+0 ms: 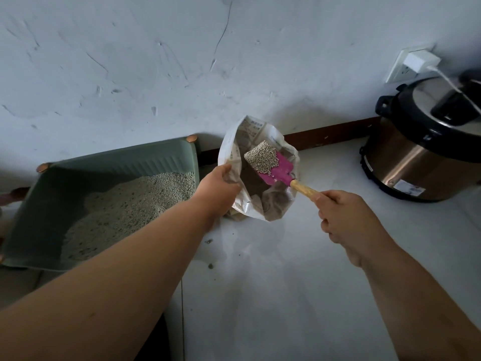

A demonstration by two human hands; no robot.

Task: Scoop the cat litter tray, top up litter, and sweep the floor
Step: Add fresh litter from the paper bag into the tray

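A green litter tray (109, 194) sits against the wall, litter banked at its far side, as the left hand (218, 186) pinches open the litter bag (260, 204) beside it. The right hand (346, 217) grips a pink scoop (270, 165) heaped with fresh granules above the bag's mouth. Topping-up appears underway; stray bits on the open floor (286, 282) await sweeping, a cooker (421, 152) crowding the right.

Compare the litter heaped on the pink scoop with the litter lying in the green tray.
The litter on the pink scoop is a small, compact mound held above the open bag by the right hand; the litter in the green tray is a broad bed sloping towards the far wall. The scoop's load looks evenly pale; the tray's shows dark specks. The left hand holds the bag's rim. Both are fine, pale granules.
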